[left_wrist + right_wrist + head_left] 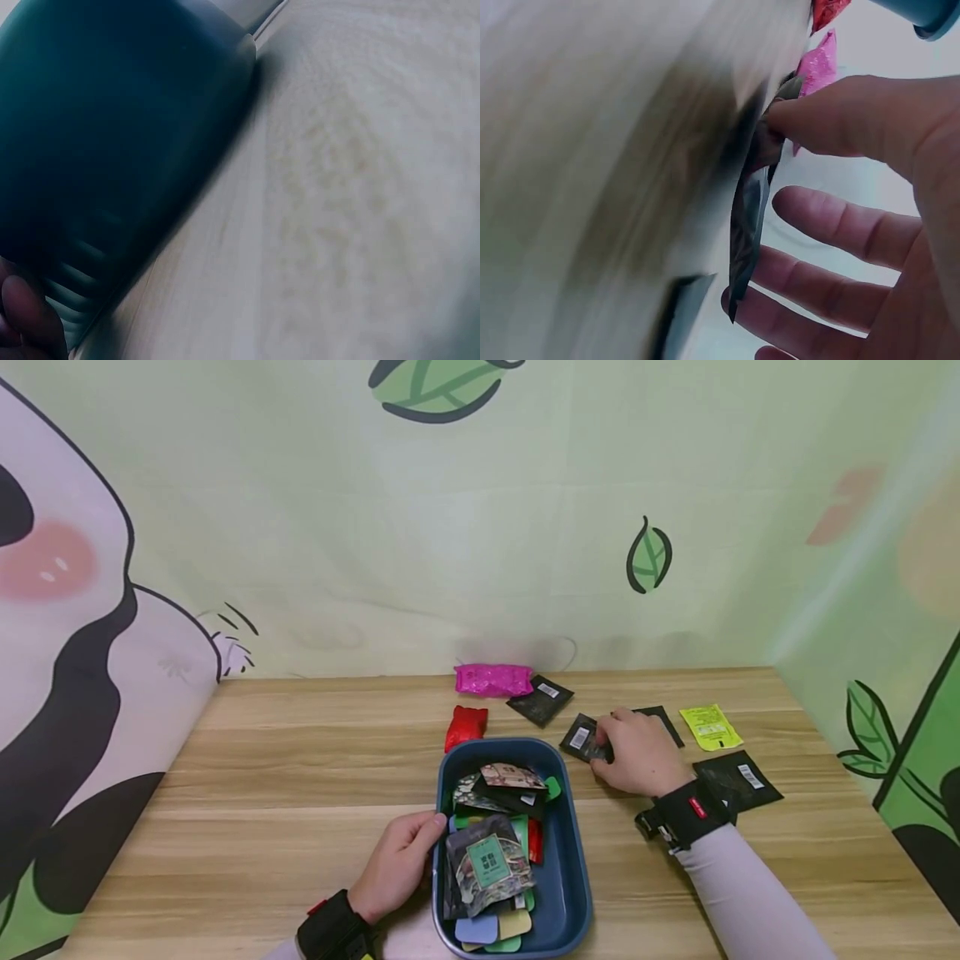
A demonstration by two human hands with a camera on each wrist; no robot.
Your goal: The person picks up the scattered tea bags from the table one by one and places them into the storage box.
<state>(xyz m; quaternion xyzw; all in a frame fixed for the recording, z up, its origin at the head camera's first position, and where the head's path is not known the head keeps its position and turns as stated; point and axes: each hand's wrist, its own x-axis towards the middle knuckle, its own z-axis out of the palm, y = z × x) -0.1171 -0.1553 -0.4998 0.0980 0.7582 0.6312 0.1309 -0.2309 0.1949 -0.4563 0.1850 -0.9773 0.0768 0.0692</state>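
A dark blue plastic bin (576,868) stands at the front of the table, holding several packets and coloured cards. My left hand (397,860) grips its left side, thumb at the rim; the left wrist view shows fingertips (34,315) by the ribbed outer wall. To the right of the bin, my right hand (645,752) holds a small black packet (579,737) with a white label. In the right wrist view, that black packet (750,217) lies between the thumb and the fingers, close to the table. Another black packet (660,720) is partly hidden behind this hand.
A pink shiny packet (492,680) and a black packet (542,702) lie at the back edge. Behind the bin is a red packet (466,727). Farther right are a yellow packet (712,727) and a larger black packet (738,779). A printed backdrop (487,543) rises behind the table.
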